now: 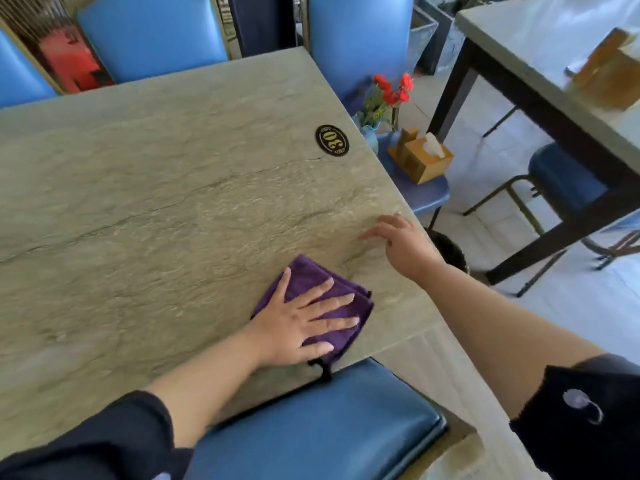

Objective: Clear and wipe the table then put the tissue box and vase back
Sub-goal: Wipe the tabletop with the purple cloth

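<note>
Purple cloth (313, 303) under flat-spread left hand (298, 327) near table (138, 188) corner (right hand (398, 237) open, edgeward)

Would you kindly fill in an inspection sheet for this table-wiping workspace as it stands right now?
Surface: grey-green stone-look table, bare except for a black oval number plaque reading 30.
Job's things: folded purple cloth flat near the table's near-right corner; wooden tissue box and pale blue vase of red flowers both on a blue chair seat beside the table, not yet returned.
Clutter: nothing seen.
Grippers: left hand flat, fingers spread, pressing on the cloth; right hand open, empty, at the table's right edge.
Cables: nothing seen.
Surroundings: blue padded chairs around the table; second table to the right.
</note>
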A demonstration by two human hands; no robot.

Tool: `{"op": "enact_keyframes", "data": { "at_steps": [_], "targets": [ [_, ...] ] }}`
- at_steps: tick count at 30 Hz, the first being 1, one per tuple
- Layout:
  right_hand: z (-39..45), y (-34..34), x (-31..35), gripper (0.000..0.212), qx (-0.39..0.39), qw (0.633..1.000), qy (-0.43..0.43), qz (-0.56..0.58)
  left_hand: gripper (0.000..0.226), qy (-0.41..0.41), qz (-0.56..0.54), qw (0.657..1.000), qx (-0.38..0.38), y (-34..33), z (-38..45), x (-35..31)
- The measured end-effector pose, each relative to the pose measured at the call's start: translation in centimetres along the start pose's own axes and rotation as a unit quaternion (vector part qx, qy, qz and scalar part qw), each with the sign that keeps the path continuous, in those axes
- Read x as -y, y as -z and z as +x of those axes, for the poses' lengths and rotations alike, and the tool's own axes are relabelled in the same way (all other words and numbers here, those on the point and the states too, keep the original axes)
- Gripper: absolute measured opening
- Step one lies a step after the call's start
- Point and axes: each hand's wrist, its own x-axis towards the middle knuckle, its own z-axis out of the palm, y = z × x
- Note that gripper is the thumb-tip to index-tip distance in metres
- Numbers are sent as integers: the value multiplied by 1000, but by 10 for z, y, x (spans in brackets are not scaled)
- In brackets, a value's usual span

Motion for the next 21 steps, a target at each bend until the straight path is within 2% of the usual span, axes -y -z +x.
{"op": "enact_keyframes", "data": {
  "at_steps": [2,4,6,8,11,13,15,17,21],
  "targets": [
    [8,8,-16,53,-10,1000,-5,3,56,126,-23,991,26,11,41,12],
    [14,18,-28,54,-26,997,-22,73,54,258,-37,965,37,18,86,12],
    [15,28,-40,54,-38,986,-59,154,52,320,-54,945,34,21,123,1],
    [15,36,-53,51,-42,973,-78,213,54,300,-40,953,16,17,140,-19],
    [13,41,-64,49,-40,961,-78,264,56,152,4,988,-11,10,130,-62],
    [9,40,-66,46,-42,953,-89,286,58,53,25,998,-9,4,110,-74],
    [5,40,-69,44,-53,949,-99,295,60,-1,24,1000,-5,5,98,-64],
    [4,38,-74,43,-63,948,-106,295,59,25,14,999,15,11,101,-47],
    [-3,27,-87,26,-71,915,-155,366,60,229,-24,972,56,24,153,-38]
  ]
}}
